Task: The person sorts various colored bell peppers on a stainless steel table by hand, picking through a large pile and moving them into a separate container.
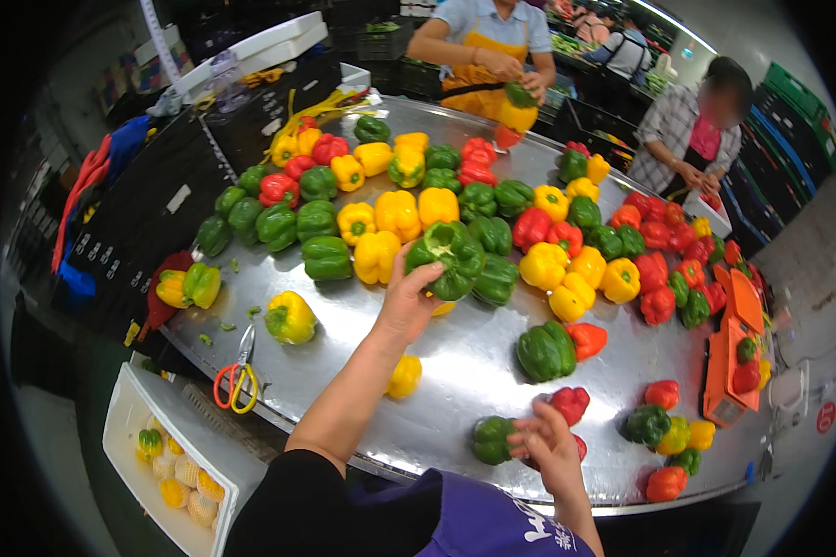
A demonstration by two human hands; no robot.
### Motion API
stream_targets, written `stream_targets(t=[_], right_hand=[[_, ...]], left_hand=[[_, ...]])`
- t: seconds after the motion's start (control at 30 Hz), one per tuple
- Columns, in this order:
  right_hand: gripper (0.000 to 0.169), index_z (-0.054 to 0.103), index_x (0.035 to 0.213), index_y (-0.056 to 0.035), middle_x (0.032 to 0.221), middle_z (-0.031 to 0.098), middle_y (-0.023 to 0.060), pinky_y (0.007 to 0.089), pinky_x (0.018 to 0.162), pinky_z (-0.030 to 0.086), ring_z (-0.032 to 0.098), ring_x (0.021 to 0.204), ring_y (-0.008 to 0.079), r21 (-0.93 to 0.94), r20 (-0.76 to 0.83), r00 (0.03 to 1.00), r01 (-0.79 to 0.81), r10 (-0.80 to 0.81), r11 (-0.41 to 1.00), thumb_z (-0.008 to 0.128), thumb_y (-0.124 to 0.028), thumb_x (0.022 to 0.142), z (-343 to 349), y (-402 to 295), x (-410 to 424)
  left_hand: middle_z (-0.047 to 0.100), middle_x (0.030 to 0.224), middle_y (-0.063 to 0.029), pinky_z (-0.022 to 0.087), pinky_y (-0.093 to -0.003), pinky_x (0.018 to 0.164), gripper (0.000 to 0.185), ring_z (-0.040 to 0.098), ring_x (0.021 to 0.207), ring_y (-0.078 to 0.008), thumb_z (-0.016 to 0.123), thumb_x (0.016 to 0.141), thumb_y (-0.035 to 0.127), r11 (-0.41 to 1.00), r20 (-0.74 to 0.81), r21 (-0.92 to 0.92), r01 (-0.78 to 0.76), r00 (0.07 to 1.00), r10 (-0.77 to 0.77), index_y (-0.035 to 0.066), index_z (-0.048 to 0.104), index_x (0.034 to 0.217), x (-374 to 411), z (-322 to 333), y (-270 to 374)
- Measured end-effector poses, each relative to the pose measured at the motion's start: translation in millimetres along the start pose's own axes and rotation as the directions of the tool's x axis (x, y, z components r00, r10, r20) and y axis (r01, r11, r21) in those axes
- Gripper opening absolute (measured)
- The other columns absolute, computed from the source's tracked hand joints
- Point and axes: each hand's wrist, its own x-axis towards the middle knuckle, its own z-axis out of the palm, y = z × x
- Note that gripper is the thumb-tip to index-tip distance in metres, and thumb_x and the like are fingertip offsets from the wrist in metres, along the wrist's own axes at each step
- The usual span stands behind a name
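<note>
My left hand (pixel 411 296) is shut on a large green bell pepper (pixel 453 268), its stem end tilted up towards me, above the middle of the steel table (pixel 460 355). Lower right, my right hand (pixel 549 445) hovers with its fingers apart and bent, nothing visible between them. A smaller green bell pepper (pixel 491 440) lies just left of those fingers; whether they touch it I cannot tell. Behind the same hand is a red bell pepper (pixel 569 405), with another red one partly hidden. A yellow bell pepper (pixel 405 376) sits partly behind my left forearm.
Red-and-yellow-handled scissors (pixel 240 376) lie at the table's left edge. Rows of mixed peppers (pixel 376 216) spread across the back. On the right stands an orange scale (pixel 731 355). A white foam box (pixel 174 452) holds netted peppers. Two people (pixel 494 63) work opposite.
</note>
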Motion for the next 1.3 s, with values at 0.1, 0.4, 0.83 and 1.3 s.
stream_targets(t=[0.1,0.4,0.83,1.3], right_hand=[[0.055,0.036,0.149,-0.0019,0.123,0.060,0.0197,0.0380,0.085,0.059,0.067,0.105,0.0269,0.050,-0.015,0.999,-0.035,0.036,0.998,0.060,-0.002,0.099,5.2,10.6,-20.2],[0.049,0.042,0.145,0.0004,0.121,0.062,0.0174,0.0364,0.086,0.058,0.067,0.103,0.0254,0.091,0.003,0.999,-0.053,0.053,0.994,0.061,-0.003,0.100,15.6,31.4,-34.5],[0.045,0.046,0.143,0.0002,0.119,0.065,0.0135,0.0295,0.084,0.057,0.068,0.103,0.0201,0.068,0.159,0.986,-0.068,0.057,0.995,0.061,-0.005,0.101,14.7,45.3,-63.7],[0.042,0.048,0.142,-0.0013,0.118,0.065,0.0113,0.0279,0.086,0.055,0.065,0.103,0.0160,0.141,0.337,0.926,-0.231,0.173,0.963,0.060,-0.010,0.103,29.5,81.7,-79.4]], left_hand=[[0.052,0.136,-0.0092,0.050,-0.0447,0.102,0.074,0.055,0.123,-0.0253,0.064,0.085,-0.003,0.995,0.001,-0.086,-0.041,0.999,0.041,0.016,0.035,0.151,2.1,-5.6,10.2],[0.052,0.136,-0.0086,0.044,-0.0366,0.107,0.080,0.055,0.124,-0.0224,0.061,0.077,-0.007,0.949,0.044,-0.014,-0.315,0.948,0.316,0.009,0.034,0.151,-28.6,6.0,37.2],[0.057,0.131,-0.0117,0.049,-0.0396,0.104,0.067,0.058,0.121,-0.0247,0.063,0.083,0.000,0.908,-0.016,0.034,-0.419,0.908,0.419,0.006,0.040,0.146,-104.3,33.1,67.1],[0.059,0.138,-0.0144,0.047,-0.0599,0.105,0.053,0.058,0.126,-0.0346,0.059,0.093,0.024,0.997,-0.070,0.066,-0.036,0.997,0.040,0.008,0.048,0.143,-154.2,37.2,62.6]])
